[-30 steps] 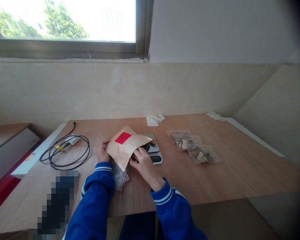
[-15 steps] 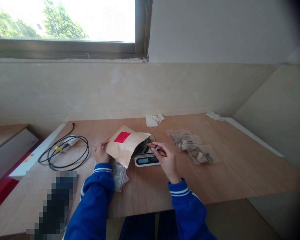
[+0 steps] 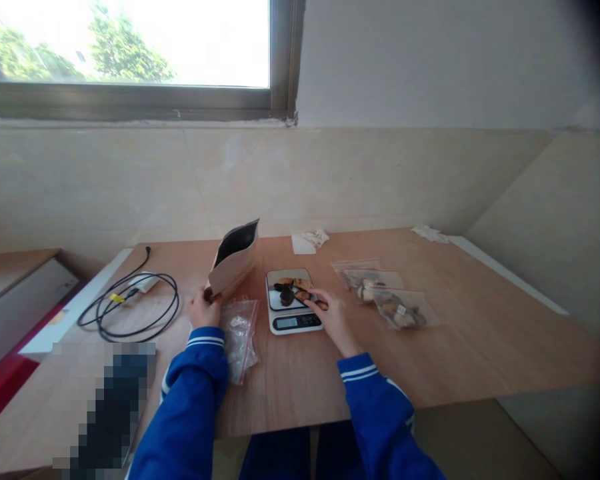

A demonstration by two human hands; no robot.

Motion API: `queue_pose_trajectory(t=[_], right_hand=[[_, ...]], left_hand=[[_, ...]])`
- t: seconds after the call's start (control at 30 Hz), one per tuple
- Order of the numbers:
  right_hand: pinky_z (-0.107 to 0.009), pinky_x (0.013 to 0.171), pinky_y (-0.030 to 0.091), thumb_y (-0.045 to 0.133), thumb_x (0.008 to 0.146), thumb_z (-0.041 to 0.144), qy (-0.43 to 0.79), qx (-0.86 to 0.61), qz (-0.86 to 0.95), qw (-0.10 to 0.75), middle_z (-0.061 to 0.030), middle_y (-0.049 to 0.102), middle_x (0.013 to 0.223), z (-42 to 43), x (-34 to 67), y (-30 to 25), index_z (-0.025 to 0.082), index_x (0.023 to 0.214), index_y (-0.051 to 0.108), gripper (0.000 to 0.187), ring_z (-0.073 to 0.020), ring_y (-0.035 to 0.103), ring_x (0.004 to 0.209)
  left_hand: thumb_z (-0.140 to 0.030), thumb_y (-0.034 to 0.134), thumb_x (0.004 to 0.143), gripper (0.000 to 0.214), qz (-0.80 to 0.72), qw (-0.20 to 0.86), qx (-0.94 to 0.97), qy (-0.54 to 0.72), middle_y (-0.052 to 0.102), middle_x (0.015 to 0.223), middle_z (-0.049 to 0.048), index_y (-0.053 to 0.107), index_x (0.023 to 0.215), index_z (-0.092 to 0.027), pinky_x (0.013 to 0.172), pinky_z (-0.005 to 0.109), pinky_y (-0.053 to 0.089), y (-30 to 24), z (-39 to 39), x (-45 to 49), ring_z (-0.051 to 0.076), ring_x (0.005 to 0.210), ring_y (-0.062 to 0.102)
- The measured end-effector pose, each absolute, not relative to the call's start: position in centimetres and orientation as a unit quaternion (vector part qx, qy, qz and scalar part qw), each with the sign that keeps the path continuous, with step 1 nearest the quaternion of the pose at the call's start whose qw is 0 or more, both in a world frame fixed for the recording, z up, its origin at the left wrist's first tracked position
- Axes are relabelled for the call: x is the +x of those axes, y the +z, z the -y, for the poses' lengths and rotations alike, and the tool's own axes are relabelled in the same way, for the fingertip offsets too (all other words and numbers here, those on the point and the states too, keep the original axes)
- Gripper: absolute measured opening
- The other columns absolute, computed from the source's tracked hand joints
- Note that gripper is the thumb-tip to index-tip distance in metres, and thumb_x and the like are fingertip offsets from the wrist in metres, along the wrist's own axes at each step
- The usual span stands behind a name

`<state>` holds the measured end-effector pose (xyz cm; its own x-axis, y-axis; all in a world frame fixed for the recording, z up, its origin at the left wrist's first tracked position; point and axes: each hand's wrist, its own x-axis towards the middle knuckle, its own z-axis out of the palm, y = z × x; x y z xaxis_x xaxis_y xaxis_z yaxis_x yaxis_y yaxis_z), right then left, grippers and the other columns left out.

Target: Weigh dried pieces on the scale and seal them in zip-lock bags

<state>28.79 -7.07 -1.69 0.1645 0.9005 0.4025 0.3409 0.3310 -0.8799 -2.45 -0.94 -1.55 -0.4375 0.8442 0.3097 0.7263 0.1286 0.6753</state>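
Observation:
My left hand (image 3: 203, 312) is closed on the lower left side of a brown kraft paper pouch (image 3: 236, 268), which stands tilted with its dark inner mouth gaping upward. Right of it sits a white kitchen scale (image 3: 273, 300) with a small display. Brown and blackish dried slices (image 3: 287, 293) lie on its plate; their exact kind I cannot tell. Over the plate's right edge, my right hand (image 3: 336, 320) pinches some brown dried slices (image 3: 321, 305) between its fingers. Clear zip bags (image 3: 241, 340) lie flat beside my left wrist, in front of the pouch.
Several filled zip bags (image 3: 405, 311) lie on the table right of the scale. A coiled black cable (image 3: 173, 313) with a white adapter (image 3: 145, 283) is at the left. Crumpled tissue (image 3: 316, 237) lies near the wall. A blurred dark object (image 3: 115, 400) occupies the front left.
The pouch has swung away from the scale to the left and now stands more upright, uncovering the plate and its slices. My right hand has stayed near the scale's right side, slightly lower.

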Motion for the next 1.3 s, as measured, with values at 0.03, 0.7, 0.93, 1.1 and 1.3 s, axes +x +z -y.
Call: queue_pose_trajectory(t=[0.03,0.7,0.93,1.1,1.3], right_hand=[[-0.038,0.080,0.054,0.064,0.078,0.043,0.228,-0.523,0.608,0.552,-0.0109,0.066,0.107,7.0,28.8,-1.5,0.020,0.103,0.066,0.034,-0.0244,0.064,0.098],[-0.037,0.089,0.048,0.062,0.074,0.031,0.263,-0.494,0.511,0.653,-0.0087,0.060,0.108,5.5,28.7,2.6,0.020,0.106,0.052,0.036,-0.0191,0.059,0.097],[-0.037,0.083,0.049,0.063,0.066,0.029,0.303,-0.497,0.548,0.601,-0.0073,0.065,0.094,-0.4,29.3,1.4,0.016,0.092,0.059,0.029,-0.0177,0.061,0.083],[-0.036,0.083,0.049,0.066,0.068,0.031,0.329,-0.475,0.587,0.567,-0.0073,0.068,0.090,-1.6,28.3,1.5,0.015,0.088,0.063,0.027,-0.0174,0.063,0.085],[-0.038,0.093,0.045,0.053,0.082,0.039,0.295,-0.468,0.610,0.567,-0.0099,0.069,0.103,0.2,28.7,3.9,0.016,0.095,0.066,0.029,-0.0206,0.062,0.100]], left_hand=[[-0.032,0.060,0.071,0.023,-0.747,0.073,0.526,0.399,0.069,0.091,0.0078,0.062,0.090,-0.019,0.086,0.040,0.044,-1.5,1.0,-2.4,0.029,0.093,0.059],[-0.031,0.060,0.069,0.030,-0.742,0.084,0.520,0.416,0.070,0.093,0.0074,0.061,0.097,-0.020,0.089,0.043,0.043,-0.9,1.3,-2.1,0.029,0.095,0.060],[-0.032,0.059,0.070,0.030,-0.747,0.076,0.530,0.395,0.069,0.094,0.0094,0.062,0.096,-0.018,0.088,0.044,0.044,-1.6,0.9,-2.5,0.030,0.094,0.060],[-0.033,0.059,0.070,0.029,-0.746,0.070,0.531,0.397,0.069,0.092,0.0093,0.062,0.094,-0.018,0.087,0.043,0.044,-1.8,0.8,-2.7,0.030,0.094,0.059],[-0.033,0.060,0.069,0.028,-0.744,0.083,0.525,0.406,0.069,0.092,0.0093,0.062,0.093,-0.020,0.085,0.043,0.046,-1.6,0.8,-2.7,0.031,0.093,0.061]])
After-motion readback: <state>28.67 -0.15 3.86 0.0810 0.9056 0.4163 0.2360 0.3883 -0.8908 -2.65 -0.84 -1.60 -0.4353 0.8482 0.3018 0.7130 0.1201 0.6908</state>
